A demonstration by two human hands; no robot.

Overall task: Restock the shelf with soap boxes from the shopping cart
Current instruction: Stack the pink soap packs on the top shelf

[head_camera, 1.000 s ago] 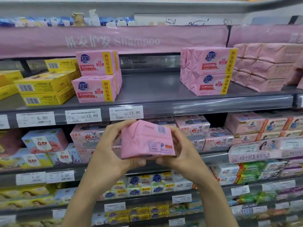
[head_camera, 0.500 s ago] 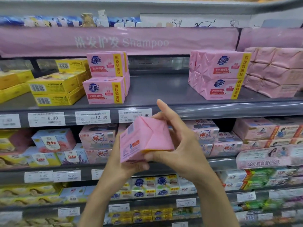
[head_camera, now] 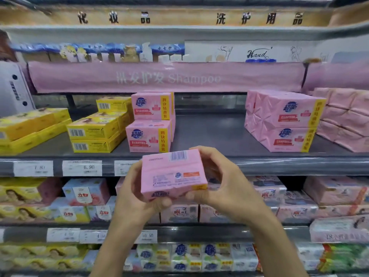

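The left hand [head_camera: 137, 194] and right hand [head_camera: 223, 186] are gripping the soap box [head_camera: 172, 174] by opposite ends before the front edge of the shelf [head_camera: 209, 134], where a skewed entry is probably risking a knock against the neighbouring pink stack [head_camera: 150, 122].

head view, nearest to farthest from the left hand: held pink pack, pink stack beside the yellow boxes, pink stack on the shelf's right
1. Held pink pack, in the left hand grip, front centre.
2. Pink stack beside the yellow boxes, on the shelf above, left of centre.
3. Right pink stack, far across the shelf.
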